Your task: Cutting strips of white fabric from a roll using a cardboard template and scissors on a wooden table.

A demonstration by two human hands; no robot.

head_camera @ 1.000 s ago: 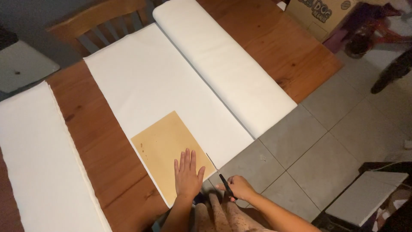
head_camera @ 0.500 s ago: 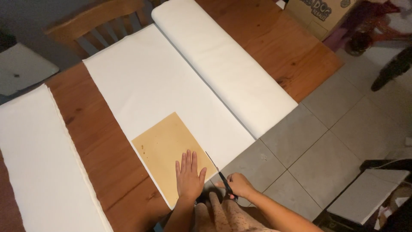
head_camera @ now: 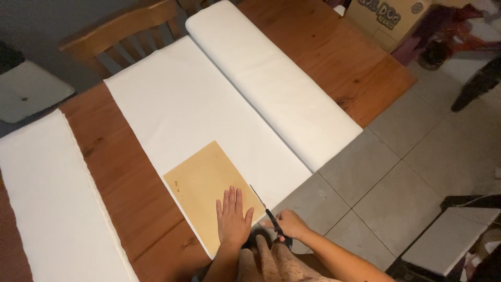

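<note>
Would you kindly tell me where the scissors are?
In the head view, the scissors are bottom centre in the right hand, along the right edge of the tan template.

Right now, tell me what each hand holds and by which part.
The right hand holds black scissors by the handles, blades along the brown template's edge. The left hand holds nothing; it lies flat on the template.

a matt white cloth is spread over a glossy, grained wooden table. a matt tan cardboard sheet is laid on it. black-handled scissors with thin metal blades are seen; smooth grey floor tiles lie alongside.
</note>
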